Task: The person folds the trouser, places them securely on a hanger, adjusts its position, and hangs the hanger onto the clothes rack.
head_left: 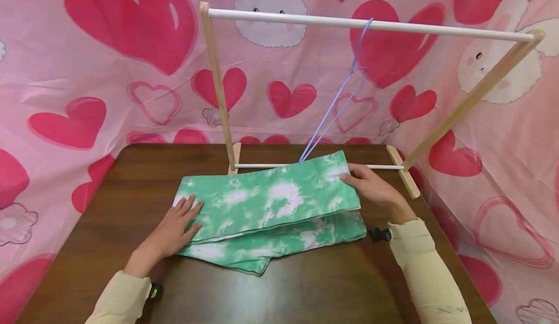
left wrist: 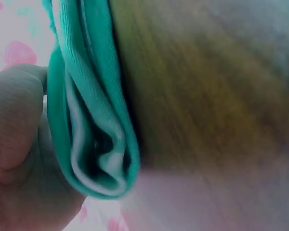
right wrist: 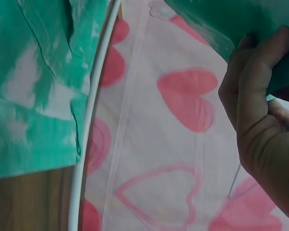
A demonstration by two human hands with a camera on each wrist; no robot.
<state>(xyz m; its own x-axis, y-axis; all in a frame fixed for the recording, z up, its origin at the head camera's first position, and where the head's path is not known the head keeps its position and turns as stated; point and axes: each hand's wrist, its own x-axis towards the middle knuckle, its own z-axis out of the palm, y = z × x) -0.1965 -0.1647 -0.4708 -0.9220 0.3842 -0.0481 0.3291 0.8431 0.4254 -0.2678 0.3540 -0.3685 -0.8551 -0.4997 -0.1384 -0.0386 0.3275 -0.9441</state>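
Observation:
A pair of green and white tie-dye shorts (head_left: 262,200) lies folded lengthwise on the table, its upper layer partly raised at the right. My left hand (head_left: 176,229) rests on the left end of the cloth, fingers spread over it. In the left wrist view, that hand (left wrist: 26,144) is beside the rolled, layered edge of the shorts (left wrist: 101,178). My right hand (head_left: 377,188) pinches the upper layer at its right end, thumb on top. The right wrist view shows this hand (right wrist: 262,110) with curled fingers holding the lifted cloth (right wrist: 241,24); the lower layer hangs apart from it.
Behind the shorts stands a rack with wooden posts and a white top rail (head_left: 284,17). A blue hanger (head_left: 332,108) hangs from the rail, its lower end just behind the cloth. The brown table (head_left: 118,207) is backed by a pink heart-patterned curtain (head_left: 166,115).

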